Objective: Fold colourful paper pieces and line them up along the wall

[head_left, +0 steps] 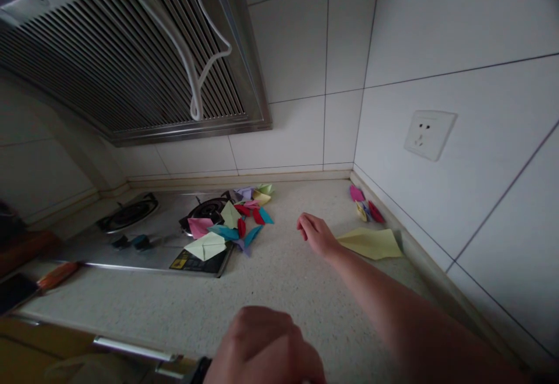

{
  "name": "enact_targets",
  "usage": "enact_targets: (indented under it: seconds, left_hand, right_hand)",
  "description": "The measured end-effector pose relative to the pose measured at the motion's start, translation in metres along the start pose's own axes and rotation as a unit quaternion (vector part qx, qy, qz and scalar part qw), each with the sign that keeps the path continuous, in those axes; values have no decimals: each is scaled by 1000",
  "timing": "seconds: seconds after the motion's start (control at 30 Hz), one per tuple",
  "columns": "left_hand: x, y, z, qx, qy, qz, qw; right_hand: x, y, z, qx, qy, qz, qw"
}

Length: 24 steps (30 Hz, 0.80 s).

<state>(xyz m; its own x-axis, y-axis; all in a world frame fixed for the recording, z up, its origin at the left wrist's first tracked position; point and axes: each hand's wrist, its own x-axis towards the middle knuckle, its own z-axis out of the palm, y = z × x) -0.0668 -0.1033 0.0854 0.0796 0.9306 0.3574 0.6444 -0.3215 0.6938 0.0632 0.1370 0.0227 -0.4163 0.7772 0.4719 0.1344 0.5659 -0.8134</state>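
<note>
My right hand [317, 236] is stretched over the countertop with its fingers curled in, and nothing shows in them. Beside its wrist lies a pale yellow sheet of paper [371, 243], partly covered by the forearm. My left hand [266, 346] is close to the camera at the bottom, closed in a fist; its fingers' inner side is hidden. Left of my right hand is a pile of folded paper pieces, among them a pale green one [206, 246], a pink one [200, 228] and a blue one [253, 235]. They spread over the stove's right side and the counter.
A gas stove [161, 256] is set into the countertop [279, 279]. Above it hangs a range hood [166, 58] with a white cable [177, 35]. More folded papers [357, 193] lie by the right wall, below a socket [430, 134]. An orange-handled object [59, 275] is at left.
</note>
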Motion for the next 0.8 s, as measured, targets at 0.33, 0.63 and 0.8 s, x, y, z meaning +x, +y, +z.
enact_targets:
  seconds: [0.33,0.63,0.8]
  left_hand:
    - [38,-43,-3,194,-132,91,968]
    - [104,-117,-49,371,-7,21,928]
    - [119,-140,-48,399,-13,-12,917]
  right_hand:
    - [4,9,-1,-19,-10,-7,1000]
    - [3,6,-1,-34,-26,-3,999]
    - [3,7,-1,-37,-30,1,999]
